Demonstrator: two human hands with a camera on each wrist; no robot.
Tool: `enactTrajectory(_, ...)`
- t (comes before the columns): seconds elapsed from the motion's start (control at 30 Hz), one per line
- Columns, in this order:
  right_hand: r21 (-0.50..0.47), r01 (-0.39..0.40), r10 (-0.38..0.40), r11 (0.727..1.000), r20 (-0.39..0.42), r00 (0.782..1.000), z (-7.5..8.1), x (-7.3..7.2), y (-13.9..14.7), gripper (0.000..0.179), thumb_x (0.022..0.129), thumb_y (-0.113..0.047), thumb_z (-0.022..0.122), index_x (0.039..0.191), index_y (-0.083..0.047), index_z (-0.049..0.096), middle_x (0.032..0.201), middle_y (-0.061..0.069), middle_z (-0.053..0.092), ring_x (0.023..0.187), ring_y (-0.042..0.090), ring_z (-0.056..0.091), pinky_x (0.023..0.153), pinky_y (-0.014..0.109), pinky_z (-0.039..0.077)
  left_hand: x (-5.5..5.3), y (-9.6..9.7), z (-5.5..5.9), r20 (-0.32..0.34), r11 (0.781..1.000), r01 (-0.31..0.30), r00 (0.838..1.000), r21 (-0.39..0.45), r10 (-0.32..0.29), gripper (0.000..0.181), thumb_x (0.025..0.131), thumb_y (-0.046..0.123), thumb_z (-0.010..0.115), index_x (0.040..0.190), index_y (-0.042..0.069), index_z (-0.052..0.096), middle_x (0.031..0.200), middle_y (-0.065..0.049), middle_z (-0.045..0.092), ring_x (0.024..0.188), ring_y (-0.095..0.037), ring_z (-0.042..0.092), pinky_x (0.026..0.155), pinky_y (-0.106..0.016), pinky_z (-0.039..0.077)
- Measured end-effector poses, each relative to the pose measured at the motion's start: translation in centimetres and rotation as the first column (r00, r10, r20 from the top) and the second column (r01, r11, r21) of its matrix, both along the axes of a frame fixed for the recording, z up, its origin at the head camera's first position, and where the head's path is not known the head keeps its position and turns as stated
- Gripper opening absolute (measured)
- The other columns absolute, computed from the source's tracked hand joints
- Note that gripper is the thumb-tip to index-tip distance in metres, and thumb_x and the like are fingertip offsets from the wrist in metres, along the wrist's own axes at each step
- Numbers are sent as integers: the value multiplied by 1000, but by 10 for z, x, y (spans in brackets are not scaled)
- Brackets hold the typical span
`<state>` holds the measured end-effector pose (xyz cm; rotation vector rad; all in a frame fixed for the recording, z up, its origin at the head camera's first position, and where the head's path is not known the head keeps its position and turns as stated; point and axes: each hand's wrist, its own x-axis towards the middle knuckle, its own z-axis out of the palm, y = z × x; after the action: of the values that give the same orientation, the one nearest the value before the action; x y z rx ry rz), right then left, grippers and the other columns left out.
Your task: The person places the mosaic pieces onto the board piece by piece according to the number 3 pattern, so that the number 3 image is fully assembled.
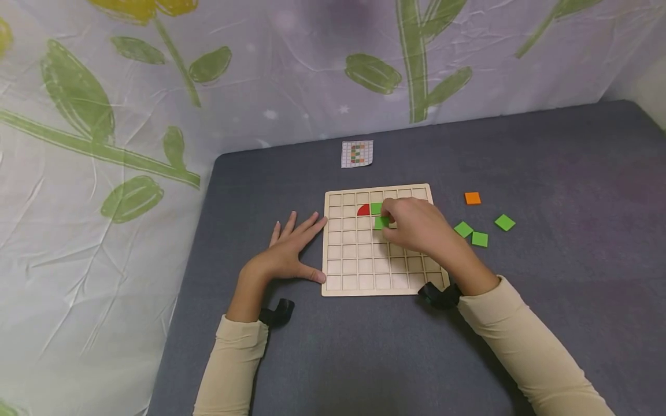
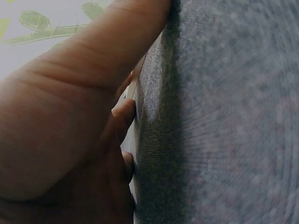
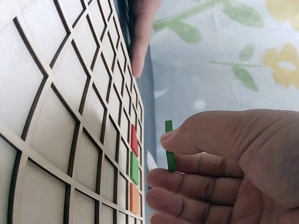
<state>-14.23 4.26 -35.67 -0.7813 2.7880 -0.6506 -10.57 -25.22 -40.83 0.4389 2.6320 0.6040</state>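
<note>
The right hand (image 1: 418, 226) pinches a green tile (image 1: 380, 223) above a board (image 1: 366, 281) the spread left hand (image 1: 283, 255) apparently touches.

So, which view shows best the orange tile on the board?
The right wrist view: the orange tile is plain there, beside a green tile. The right hand apparently hides it from the head view; the left wrist view lacks it.
</note>
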Motion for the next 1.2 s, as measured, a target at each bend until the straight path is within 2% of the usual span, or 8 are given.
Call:
enactTrajectory(0.47,-5,-3,3,1000,-13,1000,-9,-5,-8,13,84,-9,71,96,-3,71,75,2,62,68,21,53,59,35,43,0,-1,-3,-5,1000,9,1000,-9,-9,126,64,62,88,163,31,15,168,3,7,151,-30,-15,115,-57,-14)
enactTrajectory(0.83,2,-2,2,1000,-9,1000,-12,-8,-17,4,82,-7,70,83,-7,66,70,-1,59,63,19,48,54,32,39,-1,-2,-3,-8,1000,10,1000,11,-10,126,64,59,89,163,31,15,168,4,7,151,-30,-15,115,-56,-15)
enactTrajectory(1.2,-1,-11,11,1000,-18,1000,-18,-9,-25,10,82,-7,71,76,-10,64,69,0,57,63,18,49,55,33,41,-1,-1,-1,-1,1000,7,1000,8,-7,127,64,59,89,163,30,15,168,4,7,150,-31,-16,114,-58,-15)
